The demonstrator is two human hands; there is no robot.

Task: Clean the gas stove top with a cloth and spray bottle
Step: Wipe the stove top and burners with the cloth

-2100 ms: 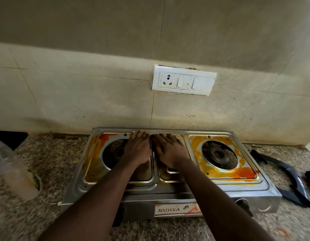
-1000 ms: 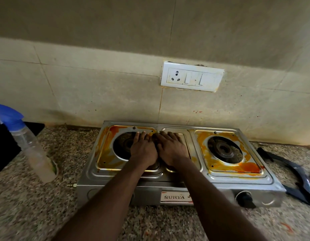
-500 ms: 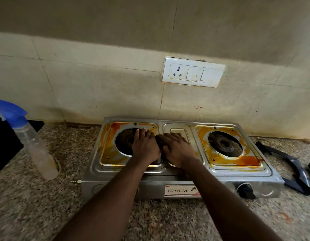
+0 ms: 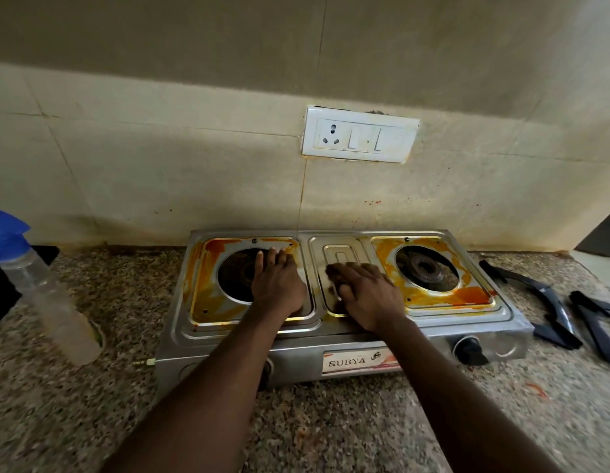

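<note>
Flat on the speckled granite surface (image 4: 109, 404): two-burner stainless-steel gas stove (image 4: 337, 254), smeared with orange stains around both burner wells. Left of it, apart, standing: clear plastic spray bottle (image 4: 51, 302) with blue trigger head.

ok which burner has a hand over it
The left burner, partly covered by the left hand. The right burner is fully exposed; the right hand rests on the centre panel.

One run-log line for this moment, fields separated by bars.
left hand: flat on stove | right hand: flat on stove | spray bottle: standing at left, untouched | cloth: not visible
</note>
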